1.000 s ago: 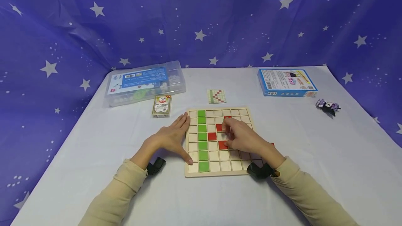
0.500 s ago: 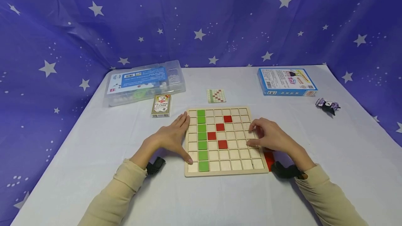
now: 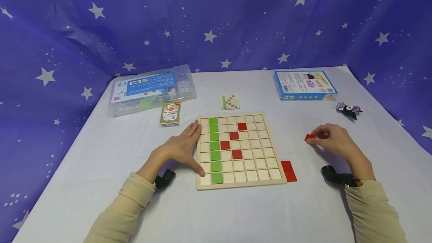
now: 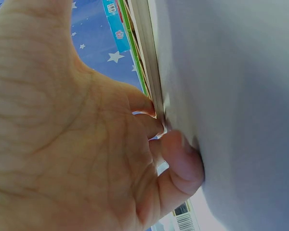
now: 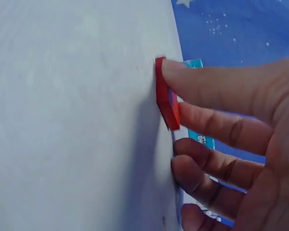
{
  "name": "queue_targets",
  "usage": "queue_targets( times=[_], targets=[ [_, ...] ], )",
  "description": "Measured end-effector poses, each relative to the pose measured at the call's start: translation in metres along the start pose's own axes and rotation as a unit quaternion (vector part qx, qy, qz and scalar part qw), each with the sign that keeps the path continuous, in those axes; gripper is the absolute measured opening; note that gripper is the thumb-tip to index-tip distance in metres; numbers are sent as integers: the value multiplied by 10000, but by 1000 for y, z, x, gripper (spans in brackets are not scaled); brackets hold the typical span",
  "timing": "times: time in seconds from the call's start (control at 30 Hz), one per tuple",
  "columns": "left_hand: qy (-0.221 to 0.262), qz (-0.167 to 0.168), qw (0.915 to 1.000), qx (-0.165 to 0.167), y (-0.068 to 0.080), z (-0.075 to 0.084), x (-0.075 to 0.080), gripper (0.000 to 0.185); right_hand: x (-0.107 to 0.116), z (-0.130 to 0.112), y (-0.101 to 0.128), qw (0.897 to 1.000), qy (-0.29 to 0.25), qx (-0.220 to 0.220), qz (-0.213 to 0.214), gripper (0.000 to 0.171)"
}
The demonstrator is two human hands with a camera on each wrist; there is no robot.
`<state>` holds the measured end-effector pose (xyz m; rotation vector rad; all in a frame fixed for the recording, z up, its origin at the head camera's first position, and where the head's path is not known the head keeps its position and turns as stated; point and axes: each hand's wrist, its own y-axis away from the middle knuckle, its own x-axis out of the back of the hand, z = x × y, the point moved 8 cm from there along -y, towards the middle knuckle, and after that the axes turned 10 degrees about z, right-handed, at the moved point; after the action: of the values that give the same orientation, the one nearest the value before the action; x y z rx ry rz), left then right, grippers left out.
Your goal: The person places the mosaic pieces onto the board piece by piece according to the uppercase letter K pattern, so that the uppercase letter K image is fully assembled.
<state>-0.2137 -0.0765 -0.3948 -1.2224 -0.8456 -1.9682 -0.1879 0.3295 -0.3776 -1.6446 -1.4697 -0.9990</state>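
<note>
A wooden grid board [image 3: 241, 187] lies on the white table, with a column of green tiles [image 3: 215, 155] and several red tiles [image 3: 234, 135] set in its squares. My left hand [image 3: 180, 149] rests along the board's left edge, thumb over the near corner and fingers stretched to the far side. In the left wrist view those fingers [image 4: 144, 108] touch the board's side [image 4: 151, 57]. Off to the right of the board, my right hand [image 3: 334, 141] pinches a red square tile [image 5: 167, 94] between thumb and fingers, close over the table.
Two loose red tiles [image 3: 288, 171] lie against the board's right edge. Behind the board is a small pattern card [image 3: 229, 102]. A playing card box [image 3: 170, 114] and a clear plastic case [image 3: 153, 89] stand at left, a blue box [image 3: 305, 85] and a purple-black trinket [image 3: 349, 110] at right.
My right hand has moved right, from over the board's red tiles to the table beside it, where it now holds a red tile. The left hand stays at the board's edge.
</note>
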Motion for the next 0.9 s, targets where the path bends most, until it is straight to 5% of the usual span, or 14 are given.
queue_targets(
  times=[0.3,0.47,0.63,0.77,0.9],
  targets=[
    [60,9,10000,-3,0,0,0,146,1,-16,1,9964,-596,240,555,22],
    [54,3,10000,0,1,0,1,146,-12,-28,4,9824,-1865,120,13,35],
    [25,4,10000,-25,0,-1,-1,146,-35,-71,15,9615,-2578,415,-857,37],
    [11,10,10000,-53,-1,-1,-2,146,-56,-111,26,9399,-2907,748,-1626,32],
    [14,32,10000,-37,0,-1,0,146,-68,-137,32,9425,-2732,888,-1711,25]
  ],
)
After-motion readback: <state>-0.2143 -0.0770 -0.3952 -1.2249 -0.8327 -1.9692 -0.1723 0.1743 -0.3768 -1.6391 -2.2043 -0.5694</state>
